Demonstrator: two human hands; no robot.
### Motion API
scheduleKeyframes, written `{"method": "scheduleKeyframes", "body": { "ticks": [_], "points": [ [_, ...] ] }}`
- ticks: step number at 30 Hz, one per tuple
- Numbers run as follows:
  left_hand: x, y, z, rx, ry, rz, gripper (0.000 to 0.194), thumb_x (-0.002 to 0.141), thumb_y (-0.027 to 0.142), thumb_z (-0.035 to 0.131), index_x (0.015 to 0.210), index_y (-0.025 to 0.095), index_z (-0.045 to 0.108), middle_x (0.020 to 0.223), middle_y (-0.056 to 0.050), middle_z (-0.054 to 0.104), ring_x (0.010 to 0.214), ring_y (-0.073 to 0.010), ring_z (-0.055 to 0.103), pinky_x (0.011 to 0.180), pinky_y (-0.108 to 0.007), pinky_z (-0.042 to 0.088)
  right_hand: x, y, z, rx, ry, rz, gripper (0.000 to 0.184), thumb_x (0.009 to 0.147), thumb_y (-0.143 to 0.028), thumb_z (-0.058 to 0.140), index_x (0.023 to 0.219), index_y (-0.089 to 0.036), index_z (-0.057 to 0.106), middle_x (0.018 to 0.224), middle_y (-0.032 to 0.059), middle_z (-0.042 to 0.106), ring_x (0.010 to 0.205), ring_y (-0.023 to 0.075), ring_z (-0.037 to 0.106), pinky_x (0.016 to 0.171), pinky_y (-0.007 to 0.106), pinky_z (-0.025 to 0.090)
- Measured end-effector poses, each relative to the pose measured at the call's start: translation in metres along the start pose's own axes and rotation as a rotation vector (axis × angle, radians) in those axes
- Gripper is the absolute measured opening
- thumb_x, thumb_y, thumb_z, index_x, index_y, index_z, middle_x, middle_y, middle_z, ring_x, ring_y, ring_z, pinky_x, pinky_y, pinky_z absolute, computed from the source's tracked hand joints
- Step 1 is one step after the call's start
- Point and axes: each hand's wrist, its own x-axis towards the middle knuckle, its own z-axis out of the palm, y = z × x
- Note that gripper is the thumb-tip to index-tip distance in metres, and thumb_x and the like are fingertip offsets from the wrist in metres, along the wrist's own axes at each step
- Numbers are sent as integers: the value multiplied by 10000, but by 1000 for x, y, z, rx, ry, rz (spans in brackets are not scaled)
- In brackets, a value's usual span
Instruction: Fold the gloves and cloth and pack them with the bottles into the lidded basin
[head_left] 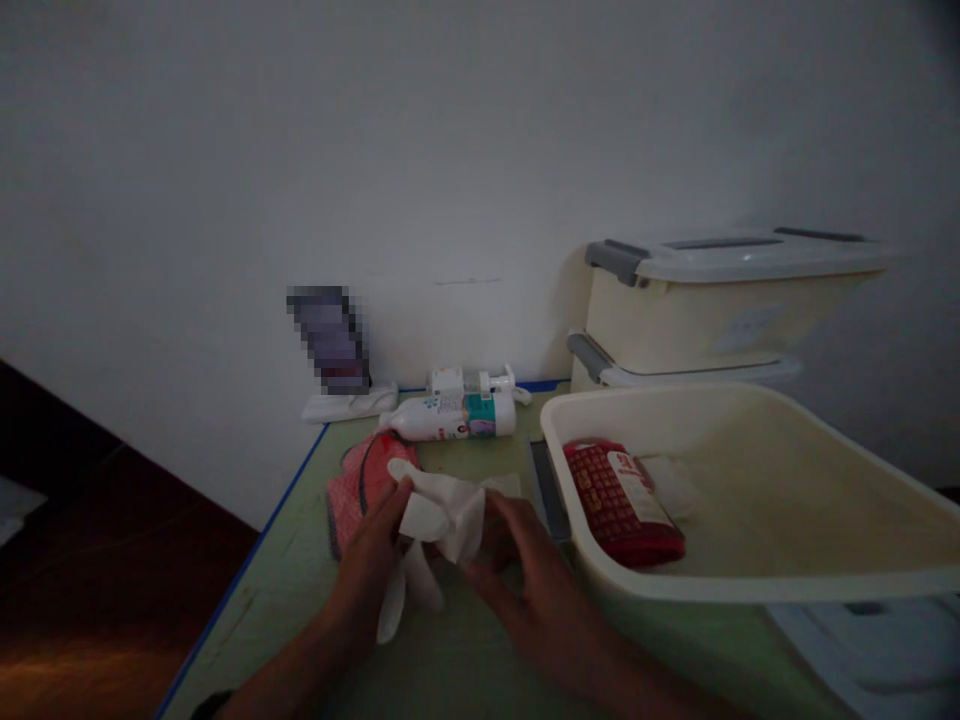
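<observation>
Between my two hands are white gloves (457,500), bunched up, with several limp finger ends hanging down and one poking out at the upper left. My left hand (371,545) grips them from the left side, thumb on top. From the right, my right hand (529,575) pinches the bunched part with thumb and fingers. A red mesh cloth with dark edging (352,490) lies just behind my left hand. Past the gloves, a white bottle with a teal label (450,416) lies on its side, and a clear pump bottle (469,381) lies behind it.
An open cream bin (795,500) stands at the right, holding a red package (622,500). Behind it are stacked lidded boxes (720,310). A blurred-out device (330,340) stands on a white base by the wall. The green table (255,630) has a blue left edge.
</observation>
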Motion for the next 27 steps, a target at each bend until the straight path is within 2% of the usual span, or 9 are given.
{"method": "scheduleKeyframes", "body": {
  "ticks": [2,4,9,12,14,17,21,24,27],
  "points": [
    [1,4,1,-249,13,-190,496,925,472,291,1271,162,466,876,-108,712,765,-242,690,643,-369,553,2,-4,-3,55,-65,1,307,836,-299,531,1123,-195,497,982,68,621,853,182,582,769,325,464],
    [2,11,0,-361,-5,-282,491,909,466,344,1284,165,441,903,-106,711,809,-249,685,662,-374,549,3,-9,-5,137,-115,-2,183,848,-300,518,993,-191,544,910,47,627,825,169,580,746,298,456],
    [-1,26,-2,-508,-59,-317,405,877,409,387,1194,177,485,796,-49,712,723,-220,683,606,-335,540,4,-9,-8,238,-142,52,211,884,-383,454,835,-186,512,734,-1,535,683,133,512,614,242,411],
    [-3,31,-5,-646,-54,-389,329,837,395,407,921,149,609,580,-26,659,576,-205,651,521,-306,514,2,-7,-5,237,-81,66,208,883,-370,461,764,-200,465,644,-37,449,593,112,446,541,221,362],
    [-2,35,-9,-784,8,-458,294,813,376,428,700,165,597,469,-3,591,472,-170,596,459,-267,476,-2,-7,-1,288,-38,51,182,900,-357,435,807,-205,472,662,-34,477,613,114,472,563,220,375],
    [4,39,-15,-956,54,-518,367,813,411,438,556,170,542,433,8,543,402,-120,515,425,-220,429,-7,-11,3,330,40,3,147,921,-334,402,904,-217,490,741,-18,541,676,117,513,616,219,399],
    [7,35,-13,-957,-187,-595,531,711,597,542,436,146,493,375,3,475,345,-92,420,370,-204,348,-10,-14,1,323,59,-121,94,923,-273,400,942,-234,483,1053,22,575,890,124,544,770,233,409],
    [3,28,-4,-855,-373,-547,518,600,628,648,502,129,546,439,-5,543,396,-99,465,410,-199,358,-10,-15,-1,270,59,-179,48,906,-210,426,925,-236,462,1189,26,533,1077,136,502,901,255,365],
    [0,25,2,-681,-347,-391,348,619,457,738,679,141,606,606,0,636,542,-119,564,525,-205,416,-10,-15,-2,203,36,-244,85,874,-156,450,912,-232,456,1166,34,524,1113,145,482,936,276,352]
  ]
}}
